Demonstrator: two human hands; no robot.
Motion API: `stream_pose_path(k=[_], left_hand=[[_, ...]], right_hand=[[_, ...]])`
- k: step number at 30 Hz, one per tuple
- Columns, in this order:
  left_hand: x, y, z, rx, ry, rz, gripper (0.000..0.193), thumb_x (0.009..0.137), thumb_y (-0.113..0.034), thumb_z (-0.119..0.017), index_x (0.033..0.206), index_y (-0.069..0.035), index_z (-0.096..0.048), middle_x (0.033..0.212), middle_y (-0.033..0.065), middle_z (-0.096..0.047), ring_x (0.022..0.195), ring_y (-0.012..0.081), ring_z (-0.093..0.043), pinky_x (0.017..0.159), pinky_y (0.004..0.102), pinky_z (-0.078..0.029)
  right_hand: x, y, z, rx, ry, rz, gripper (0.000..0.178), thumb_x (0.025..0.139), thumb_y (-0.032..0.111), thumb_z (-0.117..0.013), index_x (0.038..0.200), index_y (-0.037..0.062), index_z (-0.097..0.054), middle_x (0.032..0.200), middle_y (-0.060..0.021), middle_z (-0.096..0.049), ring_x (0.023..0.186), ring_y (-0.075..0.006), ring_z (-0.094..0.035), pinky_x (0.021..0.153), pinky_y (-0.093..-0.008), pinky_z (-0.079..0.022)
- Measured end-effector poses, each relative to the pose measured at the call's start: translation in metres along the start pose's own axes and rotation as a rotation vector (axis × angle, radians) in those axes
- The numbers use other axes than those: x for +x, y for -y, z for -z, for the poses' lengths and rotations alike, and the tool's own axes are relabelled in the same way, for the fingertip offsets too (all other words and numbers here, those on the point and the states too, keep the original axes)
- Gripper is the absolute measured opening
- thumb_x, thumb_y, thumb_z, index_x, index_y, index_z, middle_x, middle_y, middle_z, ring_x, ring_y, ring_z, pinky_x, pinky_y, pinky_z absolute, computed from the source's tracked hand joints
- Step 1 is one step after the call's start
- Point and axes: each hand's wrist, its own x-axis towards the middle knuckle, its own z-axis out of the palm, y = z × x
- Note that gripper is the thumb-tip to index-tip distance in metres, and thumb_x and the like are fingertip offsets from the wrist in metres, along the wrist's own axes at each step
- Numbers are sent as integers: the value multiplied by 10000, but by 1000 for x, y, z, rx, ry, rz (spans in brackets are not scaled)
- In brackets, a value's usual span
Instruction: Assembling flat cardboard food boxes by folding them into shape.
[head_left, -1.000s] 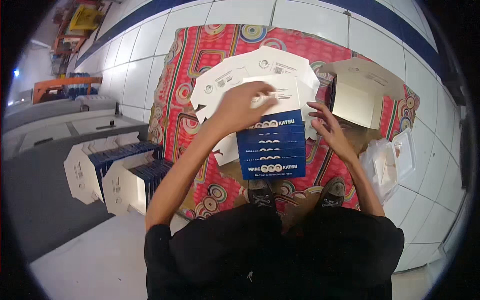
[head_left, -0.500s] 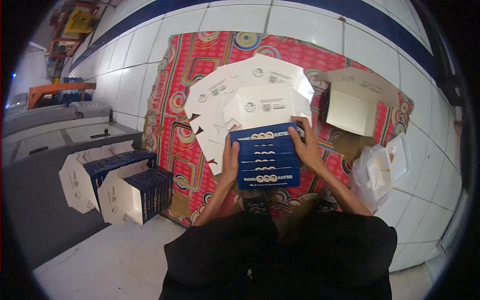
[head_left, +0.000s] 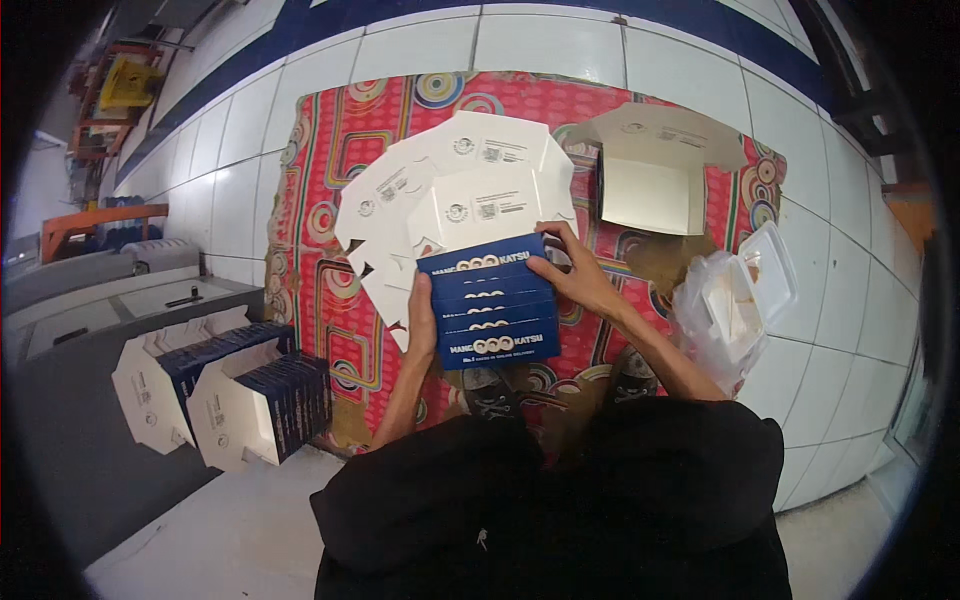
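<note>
your left hand [head_left: 421,322] and right hand [head_left: 572,278] clamp the blue box stack [head_left: 490,302] at frame centre, over the patterned mat [head_left: 320,200]

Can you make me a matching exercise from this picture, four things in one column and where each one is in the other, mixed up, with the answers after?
Things:
1. left hand
2. right hand
3. open cardboard box
4. clear plastic bag

Places:
A. on the patterned mat, beyond the right hand, lid up
B. on the left edge of the stack of blue box flats
C. on the stack's upper right corner
D. at the mat's right edge, by the right forearm

Pairs: 1-B, 2-C, 3-A, 4-D
</note>
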Motion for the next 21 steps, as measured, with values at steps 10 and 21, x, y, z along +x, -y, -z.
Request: stream_pose_path(k=[10,21], left_hand=[[4,2,7,292,-92,-217,610,1078,-472,-324,1510,-43,-357,1284,168,-589,1021,212,-666,876,313,-567],[-10,-62,-28,441,-125,-12,548,1084,-432,-371,1298,42,-542,1180,149,-651,1044,186,-632,947,309,-484]], right_hand=[[-5,-1,-4,-12,-63,-28,554,938,366,-711,1357,120,-444,1293,-243,-553,1245,-335,-545,990,-455,-500],[-24,0,-23,351,-244,2,847,915,278,-749,1484,79,-154,1569,-320,-212,1447,-371,-323,1179,-463,-301]])
